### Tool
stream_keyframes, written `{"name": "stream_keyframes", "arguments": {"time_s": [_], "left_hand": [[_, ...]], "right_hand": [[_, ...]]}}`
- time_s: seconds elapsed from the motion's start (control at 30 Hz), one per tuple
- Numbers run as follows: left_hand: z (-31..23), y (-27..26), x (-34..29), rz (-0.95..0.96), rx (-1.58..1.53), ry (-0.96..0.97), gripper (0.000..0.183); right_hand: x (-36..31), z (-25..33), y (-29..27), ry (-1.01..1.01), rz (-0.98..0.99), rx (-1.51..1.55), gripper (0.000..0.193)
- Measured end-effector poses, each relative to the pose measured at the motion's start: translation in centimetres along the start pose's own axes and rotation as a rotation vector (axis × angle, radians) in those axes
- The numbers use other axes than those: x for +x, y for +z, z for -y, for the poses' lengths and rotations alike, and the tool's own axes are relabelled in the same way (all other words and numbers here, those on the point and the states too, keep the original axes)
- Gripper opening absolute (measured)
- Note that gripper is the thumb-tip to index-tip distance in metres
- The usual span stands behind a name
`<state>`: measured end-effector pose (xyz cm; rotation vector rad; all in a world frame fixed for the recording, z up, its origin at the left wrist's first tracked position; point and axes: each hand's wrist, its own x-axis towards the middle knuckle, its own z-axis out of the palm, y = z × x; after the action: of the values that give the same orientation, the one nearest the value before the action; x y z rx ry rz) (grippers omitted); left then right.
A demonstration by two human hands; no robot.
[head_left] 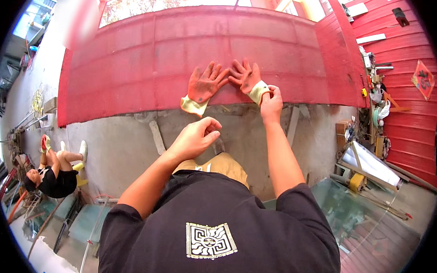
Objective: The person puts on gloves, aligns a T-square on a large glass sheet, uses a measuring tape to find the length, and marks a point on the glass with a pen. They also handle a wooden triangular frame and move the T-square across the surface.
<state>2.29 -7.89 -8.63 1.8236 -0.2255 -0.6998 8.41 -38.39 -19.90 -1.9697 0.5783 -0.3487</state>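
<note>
Two red-coated work gloves with pale yellow cuffs lie on a red-covered table in front of me, fingers pointing away. The cuff of the right glove (252, 84) is pinched between the thumb and fingers of my right hand (272, 103). Just short of the left glove (203, 88) hovers my left hand (195, 139), bare and apart from it. Its fingers are bent, the thumb stands off from them, and nothing shows in its grasp. Dark smudges mark both gloves.
The red table (148, 70) spans the width before me. Lower left, a person (55, 178) in dark clothes and a glove sits on a yellow stool (80, 174). Glass sheets (352, 210) lie behind me on the right. Tools and bags (378, 109) line the red wall.
</note>
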Motion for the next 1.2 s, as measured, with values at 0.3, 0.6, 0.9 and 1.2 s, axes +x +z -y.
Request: {"name": "stream_keyframes", "arguments": {"time_s": [0.3,0.6,0.9,1.2], "left_hand": [[-4.7,7.0,4.4,-0.014,-0.117,0.164,0.064],[-3.4,13.9,2.9,-0.034,-0.205,0.072,0.034],[-2.5,14.6,2.3,-0.180,-0.840,-0.334,0.013],[-0.8,14.4,4.8,-0.388,-0.697,-0.246,0.023]], "right_hand": [[-6.3,9.5,-8.3,-0.622,0.343,-0.023,0.012],[-8.5,9.4,-15.2,-0.465,0.507,-0.074,0.022],[-10.0,6.6,-16.5,-0.782,0.559,-0.160,0.021],[-10.6,8.2,-16.4,-0.708,0.585,-0.436,0.017]]}}
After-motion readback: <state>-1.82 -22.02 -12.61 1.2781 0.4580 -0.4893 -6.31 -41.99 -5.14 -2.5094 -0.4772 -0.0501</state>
